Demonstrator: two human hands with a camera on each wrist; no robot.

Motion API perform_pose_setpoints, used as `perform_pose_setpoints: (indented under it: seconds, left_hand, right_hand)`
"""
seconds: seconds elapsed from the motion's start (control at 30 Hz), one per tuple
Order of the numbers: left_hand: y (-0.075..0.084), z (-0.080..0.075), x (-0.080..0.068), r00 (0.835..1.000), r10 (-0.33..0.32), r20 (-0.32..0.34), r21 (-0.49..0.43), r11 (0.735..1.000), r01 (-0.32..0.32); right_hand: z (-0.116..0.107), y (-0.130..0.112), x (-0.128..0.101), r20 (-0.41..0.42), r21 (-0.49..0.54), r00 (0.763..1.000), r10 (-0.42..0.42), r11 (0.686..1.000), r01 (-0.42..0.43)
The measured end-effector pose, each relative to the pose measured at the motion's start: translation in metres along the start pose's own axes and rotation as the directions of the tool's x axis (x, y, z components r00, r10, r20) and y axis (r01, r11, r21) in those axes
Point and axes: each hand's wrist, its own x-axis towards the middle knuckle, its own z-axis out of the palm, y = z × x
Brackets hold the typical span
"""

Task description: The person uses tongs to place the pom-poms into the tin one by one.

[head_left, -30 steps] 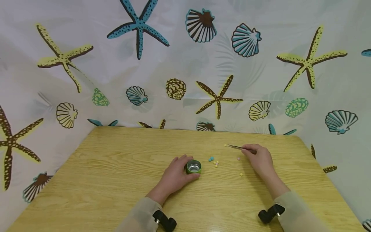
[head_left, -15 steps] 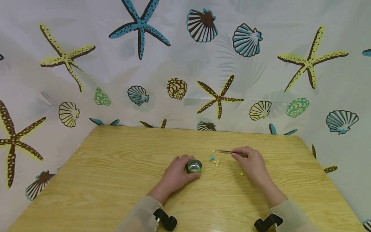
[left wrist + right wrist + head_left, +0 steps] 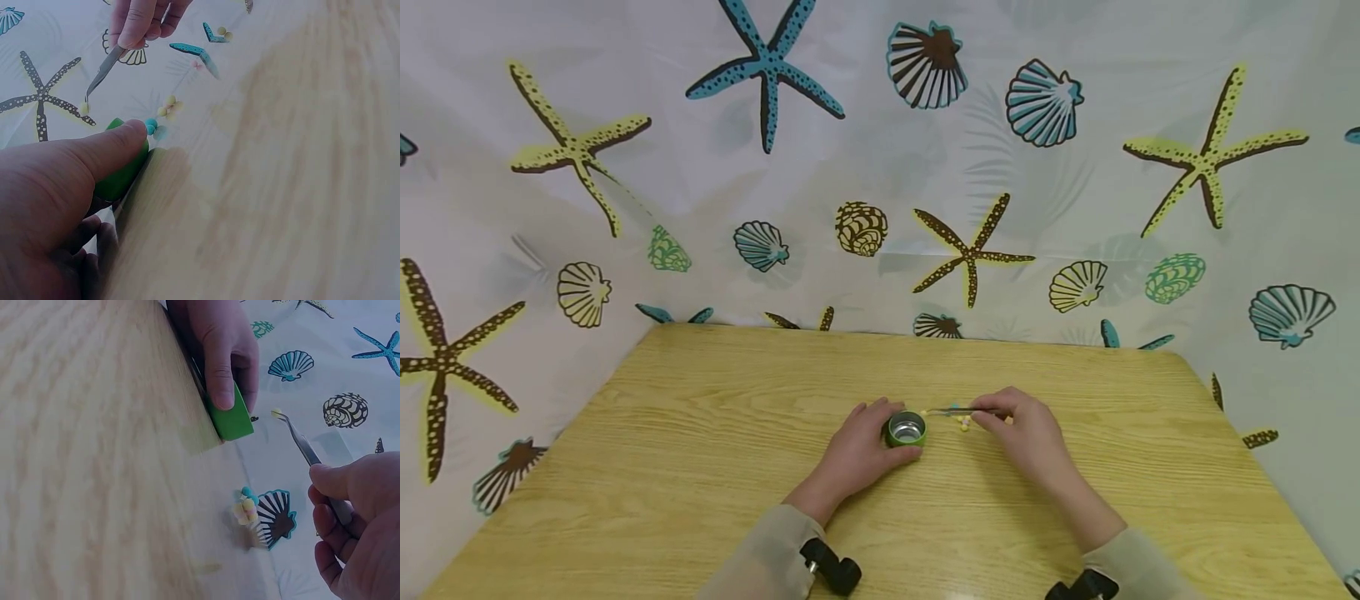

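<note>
The left hand [image 3: 859,450] curls thumb and fingers round a small green container [image 3: 905,430] and holds it on the table. The right hand [image 3: 1028,432] pinches a pair of metal tweezers [image 3: 951,411], whose tips are closed on a tiny yellow bead [image 3: 275,413] just above and beside the container's open mouth.

From the head view the bead at the tips is hardly to be made out; the right wrist view shows it plainly, pale yellow, held clear of the green rim. The left wrist view shows the left thumb lying along the container's side, with a little cluster of loose beads [image 3: 164,112], teal and yellow, just beyond the thumb tip. The right wrist view sets the same cluster below the tweezers, between the two hands.

A second ago the right hand was well out to the right of the container, tweezers pointing toward the far edge. It has since come in close, bringing the tips to the container. The left hand has kept its hold throughout.

The table [image 3: 700,467] is light wood grain. A pale curtain [image 3: 1075,208] printed with starfish and shells hangs behind it and at both sides.
</note>
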Motion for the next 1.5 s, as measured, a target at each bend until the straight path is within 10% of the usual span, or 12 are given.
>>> perform_pose_setpoints:
  seconds: [0.8,1.5]
  left_hand:
    - [-0.001,0.002,0.001,1.000,-0.028,0.008,0.013,1.000,0.027]
    - [0.001,0.000,0.000,1.000,0.001,-0.002,0.007,1.000,-0.001]
  right_hand:
    - [0.018,-0.002,-0.004,0.003,-0.123,0.999,-0.035,0.992,0.035]
    - [-0.009,0.022,0.013,-0.093,-0.121,0.995,0.045,0.991,-0.057]
